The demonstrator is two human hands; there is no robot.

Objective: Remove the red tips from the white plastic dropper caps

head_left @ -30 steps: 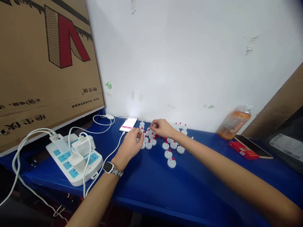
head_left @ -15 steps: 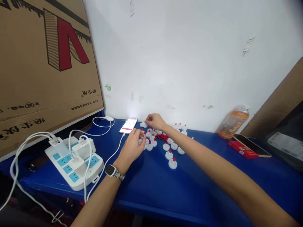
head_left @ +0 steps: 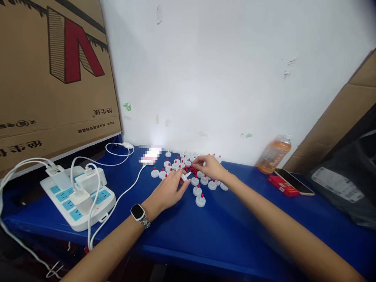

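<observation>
My left hand (head_left: pixel 170 188), a watch on its wrist, holds a white nozzle cap (head_left: pixel 185 177) between thumb and fingers. The cap lies tilted, its bare white spout pointing right. My right hand (head_left: pixel 210 166) reaches to the pile of small red tips (head_left: pixel 192 170), thumb and fingertips pinched together at its edge; what is between them, if anything, is hidden. Around both hands stand several white nozzle caps with red tips, one of them nearest the front edge (head_left: pixel 200 201). At the back, one white cap (head_left: pixel 168 154) shows no red tip.
On the left sits a white power strip (head_left: pixel 79 226) with plugged chargers and loose white cables. A lit phone (head_left: pixel 150 156), partly blurred out, lies by the wall. Rightward are an orange drink bottle (head_left: pixel 274 154), a red box (head_left: pixel 283 186) and a dark-screened phone (head_left: pixel 295 182). Cardboard (head_left: pixel 70 102) borders the left.
My right hand has come from the caps at the back to the red pile. A white nozzle cap now shows in my left hand, which has moved slightly right. The view has shifted.
</observation>
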